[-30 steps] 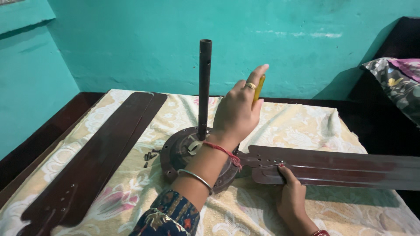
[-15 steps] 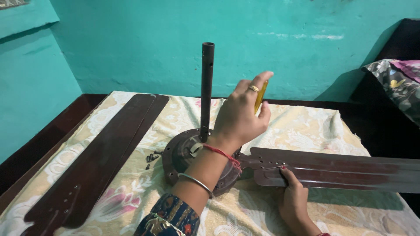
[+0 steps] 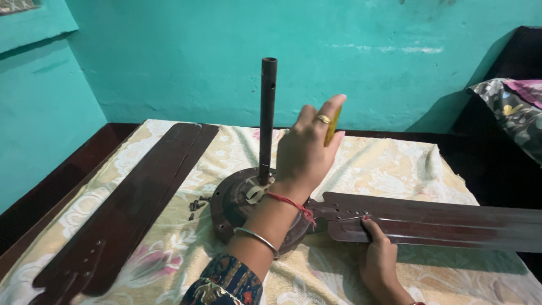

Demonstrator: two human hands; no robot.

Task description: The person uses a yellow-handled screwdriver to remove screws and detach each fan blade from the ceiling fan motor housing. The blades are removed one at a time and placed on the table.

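A yellow screwdriver (image 3: 332, 127) is gripped upright by the left hand (image 3: 305, 152), w/ fingers closed round its handle, above the round fan motor (image 3: 231, 200) on the cloth. A fan blade (image 3: 440, 220) is pressed down by the right hand (image 3: 375, 248) beside the motor. Loose screws (image 3: 195, 204) lie nearby.

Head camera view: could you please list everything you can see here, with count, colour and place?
Fan motor housing: one, dark brown, centre of the cloth.
Downrod: one, dark, upright from the motor.
Attached fan blade: one, brown, extending right.
Loose fan blades: two, brown, stacked at left.
Screws: several, dark, left of the motor.
Screwdriver handle: one, yellow, in the left hand.
Floral cloth: one, cream, covering the bed.
Patterned fabric: one, grey and pink, far right.
Left hand: grips the screwdriver above the motor.
Right hand: presses the attached blade.
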